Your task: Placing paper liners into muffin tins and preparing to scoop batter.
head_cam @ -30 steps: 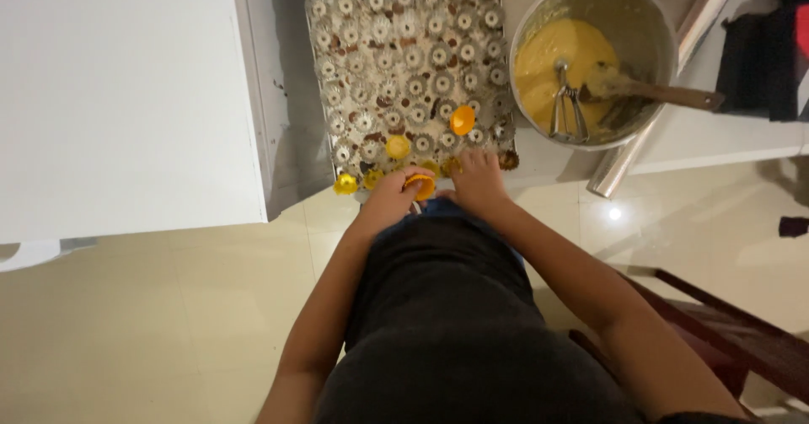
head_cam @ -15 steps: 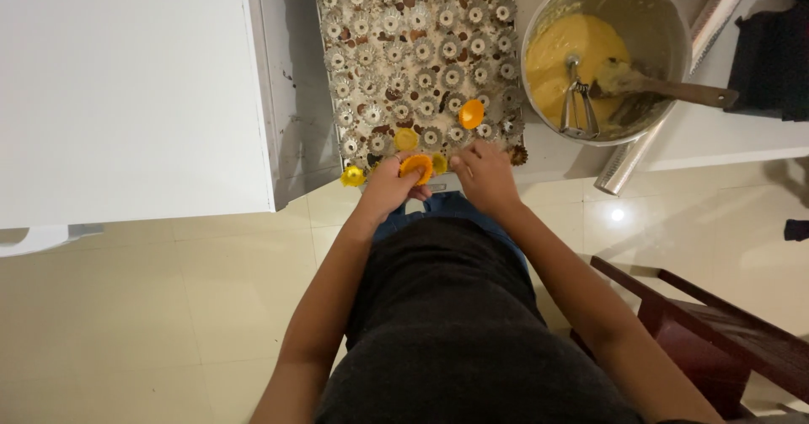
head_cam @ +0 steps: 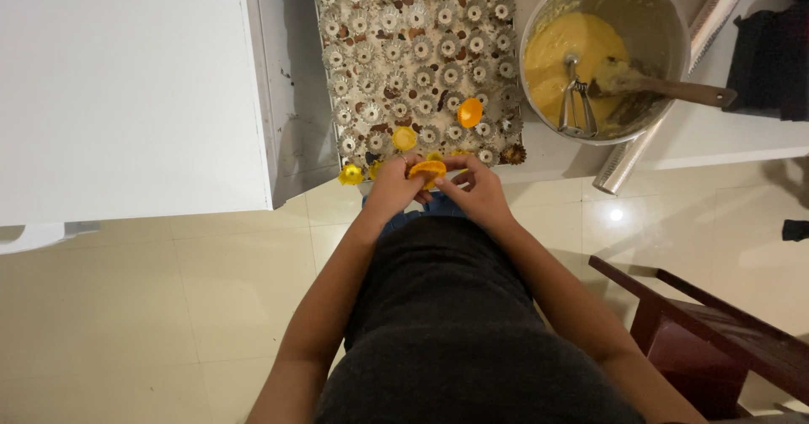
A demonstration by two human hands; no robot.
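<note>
Orange paper cup point(head_cam: 428, 169) held between both hands at the near edge of the tray point(head_cam: 322, 70), just off its front rim. Left hand point(head_cam: 394, 186) and right hand point(head_cam: 478, 190) are drawn together, fingertips pinched on the cup from either side, apparently working it open or separating it; the grip is light, at the rim.

Tray is packed with small fluted metal moulds point(head_cam: 421, 49), most unlined. Two already carry orange liners: one point(head_cam: 470, 112) toward the right, one point(head_cam: 404, 138) in the front row. A yellow cup point(head_cam: 350, 174) sits at the tray's front-left corner.

Right of the tray: metal bowl point(head_cam: 666, 19) of yellow batter, scoop point(head_cam: 576, 104) and wooden spoon point(head_cam: 674, 91) resting inside. White cabinet point(head_cam: 126, 87) borders the left. Open floor point(head_cam: 168, 306) behind; dark red chair point(head_cam: 716, 340) near the right elbow.
</note>
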